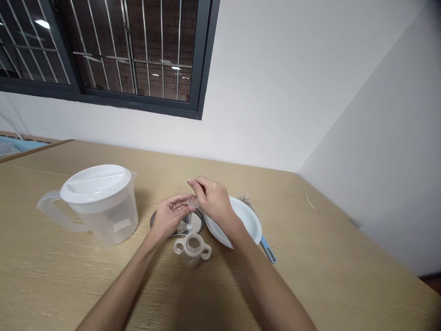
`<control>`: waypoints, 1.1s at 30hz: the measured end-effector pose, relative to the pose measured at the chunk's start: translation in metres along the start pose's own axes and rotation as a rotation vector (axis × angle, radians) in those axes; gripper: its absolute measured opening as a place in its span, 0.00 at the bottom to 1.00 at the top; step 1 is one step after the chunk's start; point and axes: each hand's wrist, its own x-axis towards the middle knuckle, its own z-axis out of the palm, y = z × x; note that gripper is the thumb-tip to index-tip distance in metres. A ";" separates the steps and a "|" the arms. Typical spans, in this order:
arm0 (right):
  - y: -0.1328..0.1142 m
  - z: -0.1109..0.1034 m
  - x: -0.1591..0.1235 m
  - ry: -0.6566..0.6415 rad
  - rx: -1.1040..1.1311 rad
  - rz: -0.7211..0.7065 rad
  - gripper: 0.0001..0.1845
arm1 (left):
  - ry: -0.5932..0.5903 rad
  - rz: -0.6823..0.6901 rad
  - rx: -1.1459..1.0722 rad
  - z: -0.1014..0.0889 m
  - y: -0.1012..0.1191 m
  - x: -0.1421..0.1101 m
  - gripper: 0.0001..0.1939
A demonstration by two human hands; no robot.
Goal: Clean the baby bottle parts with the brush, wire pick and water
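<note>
My left hand [170, 215] and my right hand [212, 198] meet above a round metal dish [197, 223] on the wooden table. Both pinch a small clear part [192, 201] between their fingertips; I cannot make out what it is. Just below them another small clear piece [186, 226] stands on the dish. A small white two-handled cup [193, 248] without a lid stands in front of the dish, nearer to me.
A large clear plastic jug [99, 204] with a white lid stands at the left. A white bowl [246, 220] lies under my right wrist, with a blue-handled brush [268, 250] poking out behind it. Walls meet at the table's far right corner.
</note>
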 end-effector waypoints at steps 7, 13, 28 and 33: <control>-0.002 0.012 -0.004 -0.065 -0.114 -0.059 0.17 | 0.023 0.080 0.026 -0.008 0.003 0.005 0.25; 0.000 0.006 -0.001 -0.005 -0.137 -0.024 0.19 | -0.031 0.069 0.128 -0.007 0.000 0.004 0.24; 0.004 -0.019 0.002 0.214 -0.034 0.008 0.22 | -0.089 0.020 0.162 0.004 0.011 -0.005 0.25; 0.003 -0.025 0.002 0.274 -0.013 0.004 0.22 | -0.106 0.026 0.158 0.003 0.010 -0.006 0.24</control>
